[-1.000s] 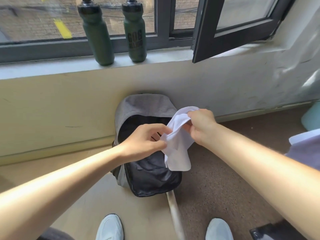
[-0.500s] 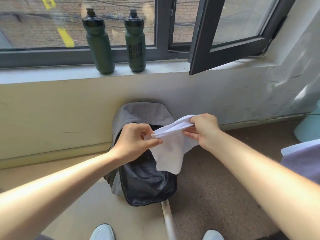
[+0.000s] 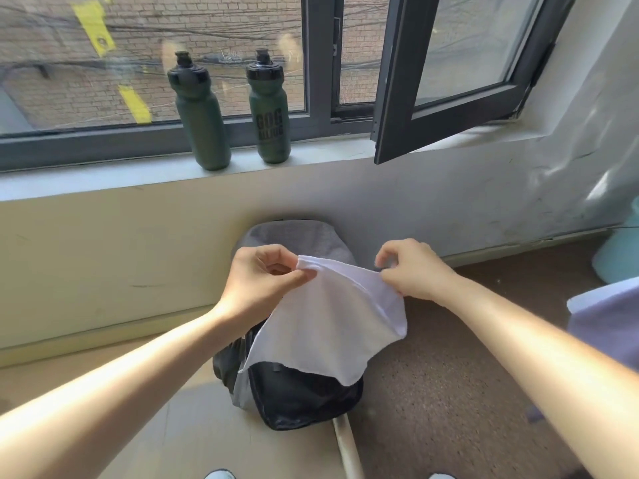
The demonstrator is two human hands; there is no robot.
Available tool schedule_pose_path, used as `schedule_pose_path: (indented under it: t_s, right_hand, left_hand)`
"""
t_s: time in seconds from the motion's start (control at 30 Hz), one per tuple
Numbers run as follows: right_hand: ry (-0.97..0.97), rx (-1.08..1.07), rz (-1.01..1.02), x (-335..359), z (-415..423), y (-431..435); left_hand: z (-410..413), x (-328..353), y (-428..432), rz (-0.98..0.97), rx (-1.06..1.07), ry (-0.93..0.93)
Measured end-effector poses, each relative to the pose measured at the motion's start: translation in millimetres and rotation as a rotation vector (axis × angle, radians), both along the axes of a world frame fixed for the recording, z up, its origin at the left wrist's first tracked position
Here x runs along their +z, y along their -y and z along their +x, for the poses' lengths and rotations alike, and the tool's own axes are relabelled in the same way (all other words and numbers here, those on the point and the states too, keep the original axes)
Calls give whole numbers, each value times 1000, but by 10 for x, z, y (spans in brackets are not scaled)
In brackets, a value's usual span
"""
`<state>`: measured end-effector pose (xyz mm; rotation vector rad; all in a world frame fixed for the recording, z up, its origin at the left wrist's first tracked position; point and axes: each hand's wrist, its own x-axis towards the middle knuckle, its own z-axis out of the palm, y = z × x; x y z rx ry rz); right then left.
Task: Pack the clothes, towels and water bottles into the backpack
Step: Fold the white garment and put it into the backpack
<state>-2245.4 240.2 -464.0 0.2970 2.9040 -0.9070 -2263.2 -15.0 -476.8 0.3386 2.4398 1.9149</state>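
White towel (image 3: 328,326) hangs between both hands: the left hand (image 3: 262,281) pinches its upper left corner, the right hand (image 3: 411,271) pinches the upper right edge. Just beneath, the grey and black backpack (image 3: 304,402) leans against the wall (image 3: 103,254) on the floor (image 3: 449,375). Behind, 2 dark green water bottles (image 3: 202,115) (image 3: 269,112) stand apart on the windowsill (image 3: 103,178).

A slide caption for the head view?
Left hand and right hand hold a towel over the backpack; two bottles stand on the sill.

Both hands (image 3: 262,281) (image 3: 411,271) pinch white towel (image 3: 325,326) above backpack (image 3: 304,399)
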Motion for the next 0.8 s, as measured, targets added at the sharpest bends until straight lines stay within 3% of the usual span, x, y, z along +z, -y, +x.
schedule_pose_path:
  t_s: [0.1,0.23,0.37,0.5,0.8]
  right_hand:
    - [-152,244,-203,140,82,195]
    - [-111,465,-310,145,181,504]
    - [-144,463,-373,113,170,534]
    - [-163,470,-375,199,164,458]
    - [-222,433,-391,343,144,215]
  left_hand:
    - [38,43,3,-3,-73,-37]
    - [120,133,-14,29,-191,-81]
    - [175,206,-45,49,-253,-174]
    - [179,184,-30,44,-212,-148]
    - [108,-52,-28,-81,-364,-126]
